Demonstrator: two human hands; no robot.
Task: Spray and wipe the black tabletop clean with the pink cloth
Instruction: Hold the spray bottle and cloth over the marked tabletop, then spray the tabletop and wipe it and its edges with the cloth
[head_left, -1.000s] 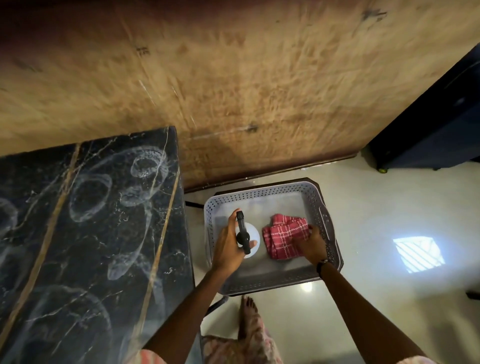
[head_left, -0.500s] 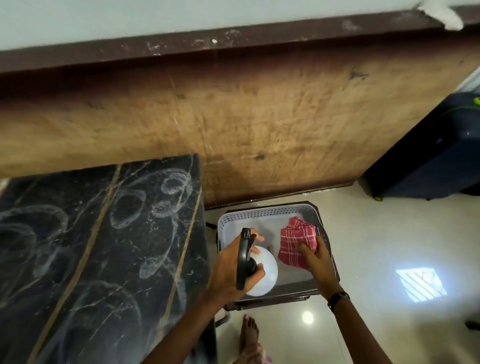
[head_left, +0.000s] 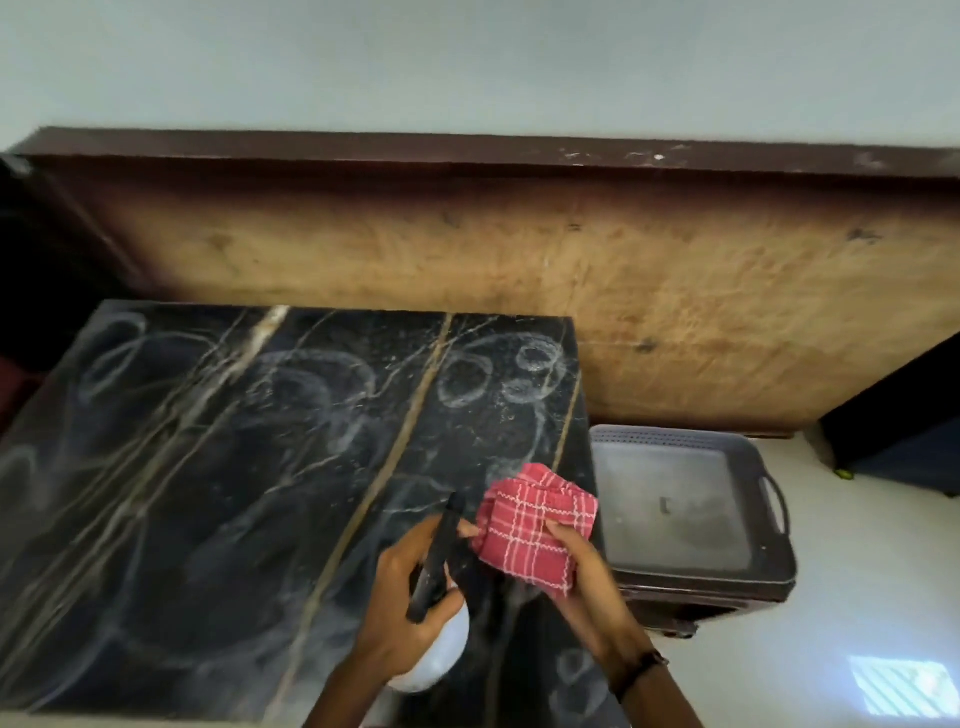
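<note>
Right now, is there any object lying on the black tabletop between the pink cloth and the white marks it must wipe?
Nothing visible does. The pink cloth, held in the right hand, is over the black tabletop, which carries only white smears. The left hand holds the spray bottle beside the cloth.

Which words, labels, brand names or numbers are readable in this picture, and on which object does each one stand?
None can be read.
Tabletop: only white chalky rings and smears, no letters or numbers.
Spray bottle in the left hand: no label shows.
Pink cloth in the right hand: checked pattern only.
Grey tray: one small dark mark inside, too blurred to read.
</note>
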